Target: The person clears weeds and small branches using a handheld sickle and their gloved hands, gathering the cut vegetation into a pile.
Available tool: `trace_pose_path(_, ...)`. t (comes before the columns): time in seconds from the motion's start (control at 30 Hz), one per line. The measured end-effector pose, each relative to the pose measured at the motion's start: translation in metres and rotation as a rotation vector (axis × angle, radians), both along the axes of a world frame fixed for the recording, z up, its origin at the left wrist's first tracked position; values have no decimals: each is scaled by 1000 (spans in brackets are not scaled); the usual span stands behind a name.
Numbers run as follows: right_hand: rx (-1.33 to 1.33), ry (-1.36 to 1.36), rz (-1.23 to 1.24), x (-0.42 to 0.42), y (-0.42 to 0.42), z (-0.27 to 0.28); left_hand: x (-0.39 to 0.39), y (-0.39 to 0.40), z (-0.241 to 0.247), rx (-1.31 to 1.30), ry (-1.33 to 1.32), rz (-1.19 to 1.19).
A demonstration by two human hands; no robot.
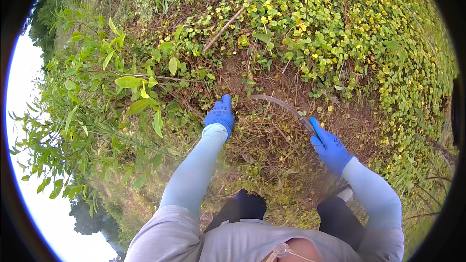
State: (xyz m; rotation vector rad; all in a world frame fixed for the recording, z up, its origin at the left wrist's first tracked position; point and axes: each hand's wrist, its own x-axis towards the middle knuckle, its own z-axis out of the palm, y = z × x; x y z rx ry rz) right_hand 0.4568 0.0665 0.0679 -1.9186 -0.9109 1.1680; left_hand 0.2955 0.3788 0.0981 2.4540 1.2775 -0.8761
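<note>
My right hand [329, 149], in a blue work glove, is closed around the handle of a sickle [282, 103]. The thin curved blade reaches left over bare reddish soil and dry stems, its tip pointing towards my left hand. My left hand [220, 114], in a matching glove that bears writing, is low over the ground at the foot of a leafy shrub [136, 91]. Its fingers curl down out of sight, so whether they hold any stems is hidden. Cut or dried plant litter [269, 134] lies between the two hands.
Low yellow-green ground cover [346, 32] spreads over the slope ahead and to the right. A long dry stalk [244, 9] slants across it. The shrub's branches reach out on the left. Dark twigs [440, 153] stick out at the right, and my shoe [345, 194] is behind my right hand.
</note>
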Motion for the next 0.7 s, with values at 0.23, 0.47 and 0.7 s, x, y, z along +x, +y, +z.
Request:
trace_pose_path(0.23, 87, -118, 189, 8, 151, 0, -7, 5, -12, 50, -35, -49)
trace_pose_path(0.47, -76, -134, 294, 36, -5, -22, -102, -75, 3, -363, 186, -192)
trace_pose_path(0.7, -1, 206, -92, 5, -3, 7, -81, -92, 43, -95, 114, -309)
